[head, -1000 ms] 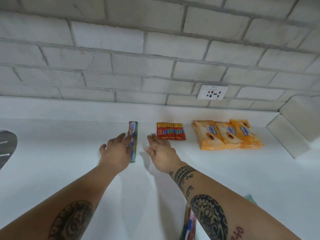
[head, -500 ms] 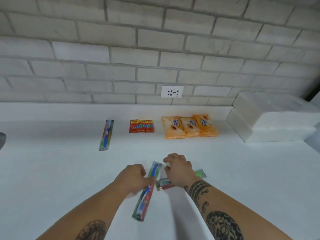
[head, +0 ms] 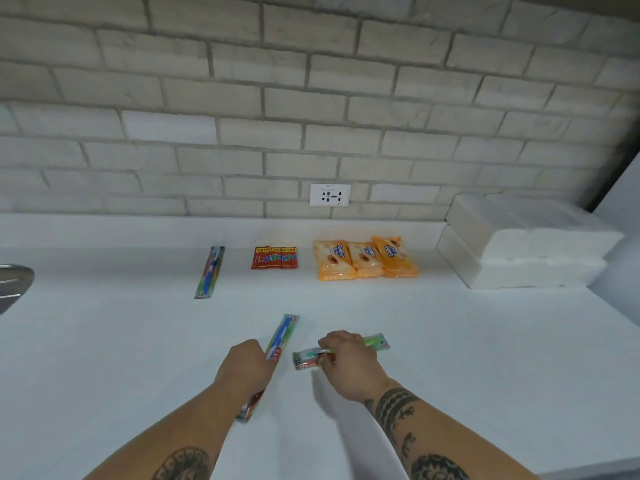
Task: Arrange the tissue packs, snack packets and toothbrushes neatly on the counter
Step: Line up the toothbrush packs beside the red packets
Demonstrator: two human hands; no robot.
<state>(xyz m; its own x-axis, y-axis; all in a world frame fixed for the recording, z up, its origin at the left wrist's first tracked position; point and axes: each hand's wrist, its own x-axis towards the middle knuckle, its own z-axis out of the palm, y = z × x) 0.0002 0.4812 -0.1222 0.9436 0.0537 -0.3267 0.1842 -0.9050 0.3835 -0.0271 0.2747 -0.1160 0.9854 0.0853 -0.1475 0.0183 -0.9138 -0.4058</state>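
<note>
My left hand (head: 246, 367) is closed around a packaged blue toothbrush (head: 282, 337) that points away from me on the white counter (head: 485, 358). My right hand (head: 349, 362) grips a packaged green toothbrush (head: 375, 342) lying crosswise just to the right. A third packaged toothbrush (head: 210, 271) lies near the back, left of a red snack packet (head: 274, 257). Three orange snack packets (head: 363, 259) overlap in a row to its right. Two white tissue packs (head: 526, 245) are stacked at the back right.
A brick wall with a white power socket (head: 330, 194) rises behind the counter. The edge of a metal sink (head: 14, 282) shows at the far left. A raised white ledge (head: 104, 230) runs along the wall.
My hands have left the far toothbrush lying at the back and come to the near counter. Each has closed on one of the two near toothbrushes.
</note>
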